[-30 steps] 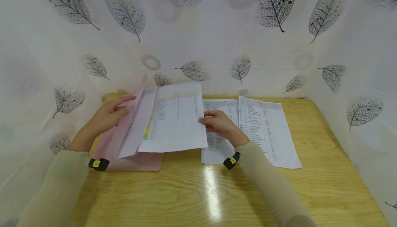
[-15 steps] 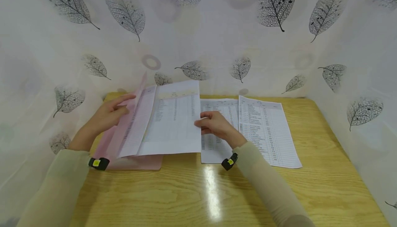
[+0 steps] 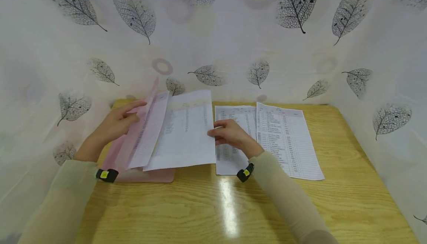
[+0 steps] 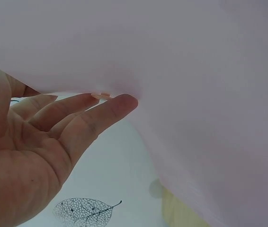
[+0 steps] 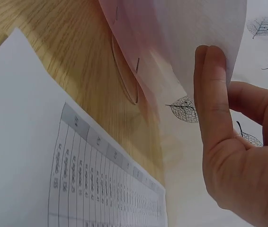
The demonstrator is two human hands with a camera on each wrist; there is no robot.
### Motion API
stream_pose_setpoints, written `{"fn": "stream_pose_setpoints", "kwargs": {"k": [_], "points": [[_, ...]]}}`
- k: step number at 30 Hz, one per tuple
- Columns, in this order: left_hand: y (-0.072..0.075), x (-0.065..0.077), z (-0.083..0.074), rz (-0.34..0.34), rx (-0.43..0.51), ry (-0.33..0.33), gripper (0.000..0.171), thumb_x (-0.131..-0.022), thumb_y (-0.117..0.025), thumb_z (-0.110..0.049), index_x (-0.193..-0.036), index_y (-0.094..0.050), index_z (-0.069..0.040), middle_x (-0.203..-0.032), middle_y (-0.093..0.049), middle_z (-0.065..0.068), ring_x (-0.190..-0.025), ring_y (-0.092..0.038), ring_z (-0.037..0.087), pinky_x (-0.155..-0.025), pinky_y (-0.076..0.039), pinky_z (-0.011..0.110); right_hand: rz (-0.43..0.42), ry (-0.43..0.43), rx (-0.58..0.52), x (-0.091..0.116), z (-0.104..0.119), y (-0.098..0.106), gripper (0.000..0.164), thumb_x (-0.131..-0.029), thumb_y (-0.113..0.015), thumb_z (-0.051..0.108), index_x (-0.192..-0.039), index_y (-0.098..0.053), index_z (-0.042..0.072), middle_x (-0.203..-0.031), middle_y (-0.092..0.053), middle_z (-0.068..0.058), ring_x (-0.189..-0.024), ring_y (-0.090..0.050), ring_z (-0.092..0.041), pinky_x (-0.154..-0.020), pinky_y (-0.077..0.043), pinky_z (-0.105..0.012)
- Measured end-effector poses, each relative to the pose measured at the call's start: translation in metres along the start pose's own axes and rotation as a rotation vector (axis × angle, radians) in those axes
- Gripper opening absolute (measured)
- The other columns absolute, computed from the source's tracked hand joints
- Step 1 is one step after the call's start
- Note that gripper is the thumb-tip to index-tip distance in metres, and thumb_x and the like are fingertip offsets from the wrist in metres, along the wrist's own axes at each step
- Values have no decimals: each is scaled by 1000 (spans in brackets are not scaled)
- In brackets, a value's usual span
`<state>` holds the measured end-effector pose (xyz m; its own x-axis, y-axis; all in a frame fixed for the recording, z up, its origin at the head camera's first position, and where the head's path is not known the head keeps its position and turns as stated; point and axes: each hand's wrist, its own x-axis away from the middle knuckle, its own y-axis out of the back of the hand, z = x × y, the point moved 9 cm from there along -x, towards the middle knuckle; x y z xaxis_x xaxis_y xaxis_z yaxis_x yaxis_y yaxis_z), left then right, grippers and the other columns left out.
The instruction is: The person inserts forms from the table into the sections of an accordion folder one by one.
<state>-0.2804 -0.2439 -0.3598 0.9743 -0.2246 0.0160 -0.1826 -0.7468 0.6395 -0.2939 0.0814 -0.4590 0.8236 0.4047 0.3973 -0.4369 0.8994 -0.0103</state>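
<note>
A pink folder (image 3: 156, 177) lies partly raised at the left of the wooden table, with a white lined sheet (image 3: 151, 133) standing against its lifted cover. My left hand (image 3: 116, 123) holds that cover; in the left wrist view, its fingertips (image 4: 129, 101) bear on the pink surface near a bend in the edge. My right hand (image 3: 233, 134) pinches the right edge of a printed sheet (image 3: 186, 133), held raised and slanting toward the folder. The left side of this sheet runs behind the lined sheet. Fingers (image 5: 212, 90) lie along the sheet's edge in the right wrist view.
Two more printed sheets lie right of the folder, one (image 3: 230, 166) partly behind my right hand and another (image 3: 287, 140) overlapping it. A thin dark loop (image 5: 134, 100) shows beside the folder. A leaf-patterned curtain (image 3: 227, 40) borders the table (image 3: 186, 210).
My right hand has moved left, bringing the printed sheet farther behind the lined sheet and over the folder. The yellow-green patch is now mostly covered. My left hand stays nearly still.
</note>
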Motion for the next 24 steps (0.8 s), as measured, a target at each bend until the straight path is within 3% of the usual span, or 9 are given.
{"fn": "stream_pose_setpoints", "kwargs": {"k": [5, 10, 15, 20, 24], "points": [[0, 1, 0, 1, -9, 7, 54, -106, -51, -16, -160, -46, -17, -71, -50, -5, -54, -42, 10, -54, -41, 28, -21, -15, 20, -6, -1, -6, 55, -97, -72, 10, -147, -52, -4, -110, -70, -10, -85, -69, -12, -72, -60, -24], [-1, 0, 3, 5, -19, 19, 55, -107, -50, -18, -161, -45, -18, -75, -52, -2, -55, -42, 11, -55, -41, 28, -46, -15, 38, -12, -1, -10, 49, -97, -73, 12, -142, -58, -3, -102, -72, -6, -81, -68, -11, -70, -58, -24], [-1, -1, 4, 6, -31, 31, 55, -107, -49, -18, -162, -44, -20, -71, -51, -2, -55, -42, 11, -56, -41, 28, -83, -5, 61, -12, 2, -7, 43, -98, -71, 11, -138, -62, -2, -106, -72, -7, -84, -68, -12, -71, -58, -24], [0, -2, 4, 7, -48, 35, 55, -108, -48, -19, -162, -43, -19, -89, -61, 8, -57, -43, 12, -57, -41, 28, -112, 1, 21, -12, -1, -3, 41, -98, -71, 8, -136, -62, -4, -109, -73, -11, -84, -70, -13, -72, -59, -26], [-1, -2, 4, 12, -39, 37, 56, -107, -49, -18, -162, -43, -20, -78, -56, 2, -56, -43, 12, -56, -41, 28, -121, 15, -6, -13, -2, -6, 41, -97, -72, 7, -135, -63, -4, -109, -74, -12, -83, -72, -13, -72, -60, -26]]}}
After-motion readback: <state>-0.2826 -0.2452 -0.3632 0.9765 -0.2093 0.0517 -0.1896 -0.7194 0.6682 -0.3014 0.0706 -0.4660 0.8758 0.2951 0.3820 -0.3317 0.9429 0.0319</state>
